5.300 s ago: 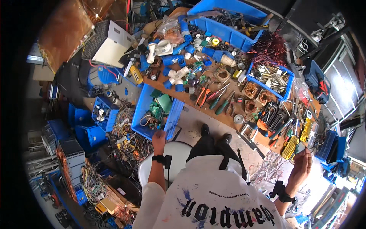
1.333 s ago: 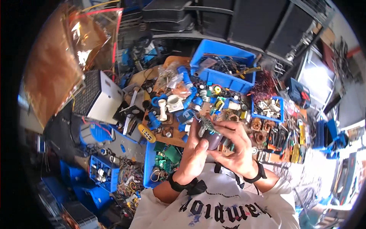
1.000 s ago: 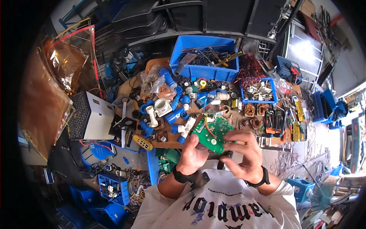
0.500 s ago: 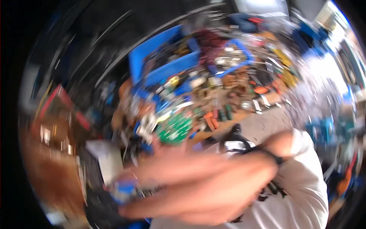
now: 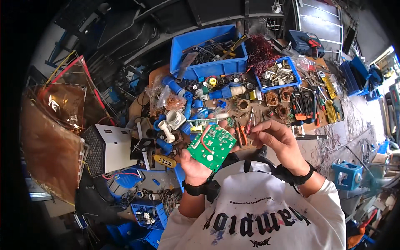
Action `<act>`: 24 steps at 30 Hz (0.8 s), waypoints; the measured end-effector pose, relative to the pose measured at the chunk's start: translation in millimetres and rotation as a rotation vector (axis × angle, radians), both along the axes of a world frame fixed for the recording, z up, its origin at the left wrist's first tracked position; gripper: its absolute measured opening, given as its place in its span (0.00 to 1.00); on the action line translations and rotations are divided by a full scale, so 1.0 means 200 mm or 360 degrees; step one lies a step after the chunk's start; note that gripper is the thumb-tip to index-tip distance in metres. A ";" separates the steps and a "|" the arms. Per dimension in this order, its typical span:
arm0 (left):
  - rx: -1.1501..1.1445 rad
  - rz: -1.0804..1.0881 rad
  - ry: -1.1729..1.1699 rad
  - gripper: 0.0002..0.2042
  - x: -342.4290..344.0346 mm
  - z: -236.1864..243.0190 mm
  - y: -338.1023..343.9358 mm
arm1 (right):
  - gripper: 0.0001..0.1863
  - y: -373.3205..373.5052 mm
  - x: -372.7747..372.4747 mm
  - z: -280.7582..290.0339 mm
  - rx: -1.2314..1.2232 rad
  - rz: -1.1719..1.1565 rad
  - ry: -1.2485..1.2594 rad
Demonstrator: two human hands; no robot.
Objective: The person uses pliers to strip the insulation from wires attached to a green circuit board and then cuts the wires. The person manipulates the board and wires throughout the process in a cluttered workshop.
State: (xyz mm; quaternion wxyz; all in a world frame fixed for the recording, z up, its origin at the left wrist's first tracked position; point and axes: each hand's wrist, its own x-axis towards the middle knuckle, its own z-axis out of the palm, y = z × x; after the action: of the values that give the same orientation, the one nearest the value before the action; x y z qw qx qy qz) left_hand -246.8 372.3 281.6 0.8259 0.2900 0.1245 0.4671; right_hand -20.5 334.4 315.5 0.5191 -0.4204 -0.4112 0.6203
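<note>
A green circuit board [image 5: 211, 146] with a red wire across it lies tilted in my left hand [image 5: 195, 167], which grips it by its lower left edge with fingers behind it. My right hand [image 5: 280, 143] hovers over the bench's near edge, its fingers loosely curled and thumb apart from the index finger. Just beyond those fingertips is a screwdriver [image 5: 249, 125] with a red and dark handle; whether they touch it I cannot tell. Orange-handled pliers [image 5: 241, 136] lie between the board and the screwdriver.
A big blue bin [image 5: 208, 68] of tools and a blue tray [image 5: 278, 86] of metal parts stand at the back. White pipe fittings [image 5: 175, 119] and a yellow power strip [image 5: 165, 161] lie left. Hex keys [image 5: 303, 104] lie right. A white-sided box [image 5: 111, 146] stands further left.
My right arm has swung back from across my body on the left to the right side. The circuit board, blurred before, is now in my left hand in front of me.
</note>
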 end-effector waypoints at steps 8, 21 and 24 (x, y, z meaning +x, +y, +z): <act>-0.0139 -0.0180 -0.0228 0.49 0.02 -0.01 0.03 | 0.16 -0.11 0.40 0.27 0.0088 -0.1088 -0.0552; -0.0268 0.0322 -0.0147 0.44 -0.18 -0.17 -0.05 | 0.16 -0.03 0.14 0.50 0.0814 -0.0297 -0.0559; -0.0169 0.0362 -0.0108 0.44 -0.21 -0.16 -0.08 | 0.14 -0.02 0.08 0.42 0.0582 0.0421 -0.0656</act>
State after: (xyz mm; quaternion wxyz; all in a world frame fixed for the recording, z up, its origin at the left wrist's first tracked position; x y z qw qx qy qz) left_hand -288.6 357.0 249.5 0.7855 0.2140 0.1529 0.5602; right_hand -4.1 331.2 400.1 0.4065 -0.3798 -0.6639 0.4997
